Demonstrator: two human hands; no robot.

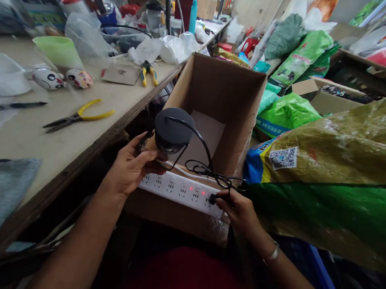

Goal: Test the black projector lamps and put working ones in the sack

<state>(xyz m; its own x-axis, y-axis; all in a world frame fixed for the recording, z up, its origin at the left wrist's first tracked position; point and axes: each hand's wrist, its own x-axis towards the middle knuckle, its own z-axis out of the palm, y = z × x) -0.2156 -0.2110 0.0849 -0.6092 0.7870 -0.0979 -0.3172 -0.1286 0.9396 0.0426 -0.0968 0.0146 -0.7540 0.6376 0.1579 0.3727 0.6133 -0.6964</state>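
Observation:
My left hand (130,164) grips a round black device (172,130) with a black cord (201,162) trailing from it, held over an open cardboard box (223,85). A white power strip (183,190) with small red lights lies across the box's near edge. My right hand (236,209) pinches the cord's black plug (213,198) at a socket near the strip's right end.
A wooden workbench (68,131) runs along the left, with yellow-handled pliers (79,118), a second pair of pliers (148,72), two painted egg-shaped toys (63,78) and plastic bags. A large yellow-green sack (339,172) lies at the right, more green bags (288,111) behind it.

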